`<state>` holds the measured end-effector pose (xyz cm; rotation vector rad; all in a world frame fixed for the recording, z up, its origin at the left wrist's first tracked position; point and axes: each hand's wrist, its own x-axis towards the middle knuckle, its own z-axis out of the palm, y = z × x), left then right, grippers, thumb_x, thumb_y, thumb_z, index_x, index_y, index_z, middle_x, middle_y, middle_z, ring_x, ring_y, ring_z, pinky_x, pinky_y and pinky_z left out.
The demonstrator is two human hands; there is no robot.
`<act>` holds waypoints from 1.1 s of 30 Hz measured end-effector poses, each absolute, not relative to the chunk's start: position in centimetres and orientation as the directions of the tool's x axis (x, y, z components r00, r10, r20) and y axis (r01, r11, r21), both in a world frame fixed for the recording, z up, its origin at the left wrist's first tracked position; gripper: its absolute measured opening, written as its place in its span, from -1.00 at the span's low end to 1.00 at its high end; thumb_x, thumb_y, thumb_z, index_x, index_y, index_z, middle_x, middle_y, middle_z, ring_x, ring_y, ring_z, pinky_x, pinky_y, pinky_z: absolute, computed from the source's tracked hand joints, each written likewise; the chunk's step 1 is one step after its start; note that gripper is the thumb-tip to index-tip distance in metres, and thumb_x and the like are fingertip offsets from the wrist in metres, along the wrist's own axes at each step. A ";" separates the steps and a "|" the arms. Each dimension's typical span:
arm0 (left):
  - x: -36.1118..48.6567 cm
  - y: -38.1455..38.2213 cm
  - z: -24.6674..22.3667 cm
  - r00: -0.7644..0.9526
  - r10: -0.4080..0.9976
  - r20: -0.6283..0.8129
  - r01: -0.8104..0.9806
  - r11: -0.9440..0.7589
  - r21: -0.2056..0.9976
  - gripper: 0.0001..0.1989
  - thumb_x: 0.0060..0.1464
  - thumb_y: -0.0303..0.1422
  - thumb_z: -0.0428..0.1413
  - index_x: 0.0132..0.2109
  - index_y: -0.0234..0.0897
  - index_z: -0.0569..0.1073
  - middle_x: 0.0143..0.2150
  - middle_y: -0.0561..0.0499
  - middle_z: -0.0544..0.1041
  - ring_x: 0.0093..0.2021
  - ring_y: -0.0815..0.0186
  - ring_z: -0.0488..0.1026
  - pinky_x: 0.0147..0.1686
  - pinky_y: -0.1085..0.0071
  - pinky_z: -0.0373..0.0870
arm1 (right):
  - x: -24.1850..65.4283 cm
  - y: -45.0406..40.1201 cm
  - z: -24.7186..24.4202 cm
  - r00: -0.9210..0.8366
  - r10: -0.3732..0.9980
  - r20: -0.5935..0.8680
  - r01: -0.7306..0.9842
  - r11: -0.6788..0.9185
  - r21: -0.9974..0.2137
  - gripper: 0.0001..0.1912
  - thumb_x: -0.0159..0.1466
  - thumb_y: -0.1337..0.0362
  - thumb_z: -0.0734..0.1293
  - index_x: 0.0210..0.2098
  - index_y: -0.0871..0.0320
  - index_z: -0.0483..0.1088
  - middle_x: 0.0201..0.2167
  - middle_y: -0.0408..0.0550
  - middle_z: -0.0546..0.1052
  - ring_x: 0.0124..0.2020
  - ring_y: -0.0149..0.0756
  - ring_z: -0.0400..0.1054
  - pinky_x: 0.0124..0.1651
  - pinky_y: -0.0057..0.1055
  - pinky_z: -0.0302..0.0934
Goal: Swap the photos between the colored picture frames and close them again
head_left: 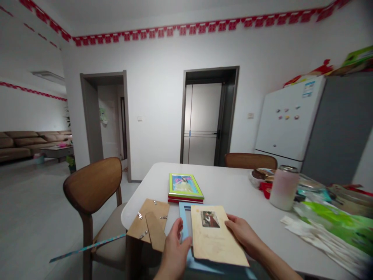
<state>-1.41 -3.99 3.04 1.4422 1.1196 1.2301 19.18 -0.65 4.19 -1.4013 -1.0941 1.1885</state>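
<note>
From where I stand: right hand (239, 232) pinches the cream sheet (217, 247) by its right edge, thumb on top—presumably so the small photo (210, 219) stays uncovered. Sheet sits over the blue frame (182, 214) at the table's (233, 188) near side. Left hand (177, 245) loosely cupped, gripping nothing visible, beside the left edges; contact cannot be told. Backing board (150, 210) lies left, clips up, probably for easy reach; green-rimmed frame (185, 184) stacked beyond—likely saving space.

Bare left grip (176, 247), bare right grip (242, 233), bare right forearm (275, 263)
</note>
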 end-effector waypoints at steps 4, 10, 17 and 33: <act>-1.5 -5.0 2.4 0.321 0.921 0.221 0.437 -0.351 0.828 -0.41 -0.29 -0.49 0.06 0.02 -0.41 0.25 0.08 -0.20 0.24 0.08 0.16 0.15 0.08 0.27 0.02 | 19.4 0.3 3.0 0.125 0.990 -0.060 0.299 -0.095 -0.949 -0.55 -0.03 0.39 0.07 -0.16 0.29 0.33 -0.55 -0.04 0.52 -0.56 -0.30 0.40 -0.54 -0.46 0.22; -1.3 -5.6 2.3 0.468 0.862 0.196 0.581 -0.467 0.666 -0.37 -0.31 -0.46 0.10 0.04 -0.39 0.24 0.14 -0.25 0.13 0.13 0.07 0.06 0.09 0.14 -0.05 | 18.3 1.6 3.2 0.229 0.968 0.106 0.613 -0.059 -0.788 -0.56 -0.02 0.40 0.08 -0.18 0.27 0.37 -0.53 -0.04 0.52 -0.49 -0.31 0.38 -0.44 -0.48 0.18; -1.4 -5.6 2.6 0.556 0.813 0.174 0.642 -0.553 0.532 -0.47 -0.22 -0.39 0.09 0.01 -0.34 0.28 0.11 -0.18 0.20 0.14 0.09 0.03 0.11 0.11 -0.15 | 18.1 1.7 2.7 0.233 0.929 0.287 0.827 -0.034 -0.561 -0.55 0.05 0.34 0.11 -0.07 0.27 0.28 -0.30 0.06 0.46 -0.27 -0.24 0.30 -0.17 -0.39 0.09; -12.9 -2.4 3.2 0.146 0.966 0.213 0.889 -0.223 0.399 -0.26 -0.37 -0.52 0.05 0.10 -0.31 0.15 0.19 -0.12 0.06 0.18 0.16 -0.09 0.10 0.21 -0.16 | 10.4 -0.9 4.5 -0.125 0.913 0.387 0.813 0.318 -0.488 -0.66 0.12 0.19 0.13 -0.21 0.20 0.38 -0.22 0.04 0.44 -0.16 -0.23 0.24 -0.08 -0.37 0.03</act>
